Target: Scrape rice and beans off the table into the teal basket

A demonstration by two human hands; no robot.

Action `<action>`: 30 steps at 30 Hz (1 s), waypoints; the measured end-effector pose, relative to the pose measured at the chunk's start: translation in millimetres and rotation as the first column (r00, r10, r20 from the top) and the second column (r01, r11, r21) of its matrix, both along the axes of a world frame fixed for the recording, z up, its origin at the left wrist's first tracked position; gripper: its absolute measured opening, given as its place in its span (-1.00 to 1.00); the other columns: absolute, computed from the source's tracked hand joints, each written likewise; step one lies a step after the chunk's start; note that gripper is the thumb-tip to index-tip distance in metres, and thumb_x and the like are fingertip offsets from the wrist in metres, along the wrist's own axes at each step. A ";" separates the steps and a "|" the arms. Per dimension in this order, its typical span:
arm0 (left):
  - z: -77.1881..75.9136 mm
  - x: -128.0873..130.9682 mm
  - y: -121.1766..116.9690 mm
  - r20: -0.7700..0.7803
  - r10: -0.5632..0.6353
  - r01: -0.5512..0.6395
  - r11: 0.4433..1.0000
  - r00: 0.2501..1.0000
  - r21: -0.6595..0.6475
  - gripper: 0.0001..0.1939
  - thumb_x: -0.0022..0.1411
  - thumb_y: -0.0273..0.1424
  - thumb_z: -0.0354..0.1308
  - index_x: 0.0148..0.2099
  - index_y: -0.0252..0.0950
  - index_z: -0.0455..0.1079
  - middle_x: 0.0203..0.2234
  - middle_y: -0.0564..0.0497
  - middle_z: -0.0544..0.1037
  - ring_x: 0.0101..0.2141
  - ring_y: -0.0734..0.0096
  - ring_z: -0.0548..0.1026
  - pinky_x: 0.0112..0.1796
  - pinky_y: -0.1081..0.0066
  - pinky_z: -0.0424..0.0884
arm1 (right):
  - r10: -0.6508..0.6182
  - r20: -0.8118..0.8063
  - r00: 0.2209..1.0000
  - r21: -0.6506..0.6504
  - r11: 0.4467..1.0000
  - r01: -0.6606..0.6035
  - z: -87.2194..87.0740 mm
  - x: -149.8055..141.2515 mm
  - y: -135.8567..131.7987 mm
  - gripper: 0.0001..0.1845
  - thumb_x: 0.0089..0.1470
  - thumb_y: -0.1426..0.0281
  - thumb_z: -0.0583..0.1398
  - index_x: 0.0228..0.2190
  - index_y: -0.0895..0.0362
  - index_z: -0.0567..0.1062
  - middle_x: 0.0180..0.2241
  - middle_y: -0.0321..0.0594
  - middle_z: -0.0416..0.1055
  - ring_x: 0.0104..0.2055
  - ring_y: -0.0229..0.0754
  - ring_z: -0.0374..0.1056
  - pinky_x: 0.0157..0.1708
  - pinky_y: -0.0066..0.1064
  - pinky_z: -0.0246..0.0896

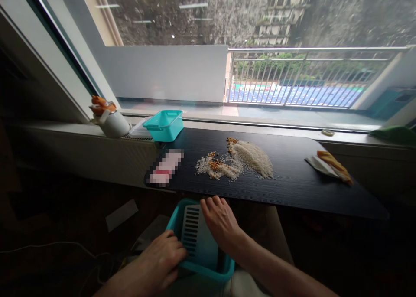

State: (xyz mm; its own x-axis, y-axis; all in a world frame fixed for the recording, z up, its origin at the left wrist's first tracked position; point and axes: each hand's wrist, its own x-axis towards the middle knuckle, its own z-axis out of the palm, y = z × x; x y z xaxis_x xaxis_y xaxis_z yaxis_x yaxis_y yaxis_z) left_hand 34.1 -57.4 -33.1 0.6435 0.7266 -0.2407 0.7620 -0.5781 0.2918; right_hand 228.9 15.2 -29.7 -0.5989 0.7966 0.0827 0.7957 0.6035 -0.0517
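A teal plastic bin (206, 269) sits low in front of me, just below the table's near edge. My left hand (164, 256) is closed over the bin's left rim. Inside the bin stands a white slotted panel (199, 236), tilted, with rows of long openings. The fingers of my right hand (221, 221) are curled over the panel's upper right edge, near the bin's far side. What lies beneath the panel is hidden. Beyond my hands, a heap of rice (251, 156) and a smaller spread of rice mixed with orange-yellow kernels (216, 164) lie on the dark table (292, 175).
A second teal container (166, 125) stands at the table's back left, beside a grey-white pot (113, 123) on the sill. A blurred-out pink item (165, 169) lies at the left end. A folded yellow and white cloth (331, 167) is at the right. Behind is a window.
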 end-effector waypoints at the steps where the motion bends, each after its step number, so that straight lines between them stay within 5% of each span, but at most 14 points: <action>1: -7.8 1.1 -0.9 -0.002 0.004 -0.004 1.000 1.000 0.016 -0.80 -0.01 -0.60 0.16 -0.32 -0.23 0.34 -0.34 0.08 0.53 -0.26 0.32 0.48 -0.04 0.24 0.25 | -0.030 -0.005 1.000 0.005 1.000 0.030 -0.4 4.1 -0.3 -0.71 0.14 0.64 0.07 -0.11 0.25 0.42 -0.24 -0.07 0.45 -0.18 -0.01 0.33 -0.20 -0.21 0.23; 6: -37.4 7.2 1.1 -0.045 0.033 -0.029 0.995 0.998 0.097 -0.87 0.04 -0.56 0.13 -0.41 -0.21 0.34 -0.49 0.02 0.53 -0.38 0.25 0.48 -0.07 0.11 0.24 | -0.105 -0.080 0.991 -0.103 0.990 0.097 18.3 31.8 -1.6 -0.73 0.06 0.64 0.11 -0.22 0.16 0.47 -0.28 -0.12 0.45 -0.19 -0.04 0.34 -0.19 -0.27 0.20; 9: -26.5 8.4 6.4 -0.036 0.019 -0.014 0.992 0.999 0.124 -0.86 0.04 -0.58 0.11 -0.46 -0.23 0.29 -0.53 0.06 0.51 -0.41 0.31 0.47 -0.09 0.14 0.23 | -0.119 -0.223 0.968 -0.343 0.939 0.037 37.8 51.6 -5.4 -0.87 0.10 0.53 0.14 -0.37 0.15 0.49 -0.34 -0.20 0.47 -0.25 -0.13 0.37 -0.24 -0.37 0.19; 12: 0.8 9.6 12.3 -0.023 -0.001 0.004 0.993 1.000 0.115 -0.87 0.01 -0.58 0.13 -0.43 -0.24 0.30 -0.52 0.07 0.52 -0.41 0.32 0.47 -0.17 0.24 0.25 | -0.289 -0.468 0.835 -0.498 0.867 0.021 53.4 77.8 -8.3 -0.81 0.21 0.39 0.05 -0.34 0.11 0.45 -0.40 -0.29 0.46 -0.35 -0.23 0.37 -0.38 -0.47 0.18; 15: 25.2 12.0 16.9 -0.019 -0.013 0.015 0.996 1.000 0.087 -0.86 0.00 -0.58 0.16 -0.43 -0.24 0.30 -0.50 0.09 0.54 -0.41 0.34 0.49 -0.21 0.30 0.26 | -0.411 -0.666 0.623 -0.438 0.891 0.119 61.2 106.6 -3.8 -0.75 0.20 0.24 0.05 -0.34 0.12 0.42 -0.46 -0.30 0.44 -0.42 -0.24 0.34 -0.43 -0.47 0.21; 19: 38.7 17.2 19.5 -0.002 -0.018 0.018 0.999 1.000 0.034 -0.84 0.05 -0.58 0.19 -0.39 -0.22 0.31 -0.45 0.15 0.55 -0.38 0.38 0.52 -0.20 0.35 0.26 | -0.416 -0.827 0.379 -0.269 0.884 0.382 58.7 131.5 15.7 -0.65 0.09 0.17 0.14 -0.20 0.16 0.46 -0.40 -0.23 0.49 -0.39 -0.17 0.38 -0.39 -0.43 0.26; 22: 41.7 20.8 20.1 0.015 -0.014 0.015 1.000 1.000 -0.015 -0.84 0.09 -0.55 0.22 -0.37 -0.20 0.33 -0.42 0.17 0.55 -0.34 0.37 0.53 -0.15 0.34 0.25 | -0.402 -0.860 0.314 -0.223 0.850 0.478 48.6 133.4 32.2 -0.64 0.10 0.17 0.13 -0.20 0.18 0.47 -0.41 -0.21 0.49 -0.39 -0.16 0.38 -0.38 -0.41 0.27; 30: 41.9 19.8 24.6 0.074 -0.074 0.070 0.996 0.995 0.051 -0.82 0.11 -0.52 0.21 -0.45 -0.21 0.28 -0.49 0.16 0.54 -0.44 0.38 0.47 -0.17 0.34 0.23 | -0.424 -0.876 0.231 -0.303 0.855 0.420 30.1 114.6 55.6 -0.61 0.11 0.14 0.13 -0.18 0.18 0.46 -0.39 -0.20 0.48 -0.38 -0.17 0.37 -0.36 -0.40 0.27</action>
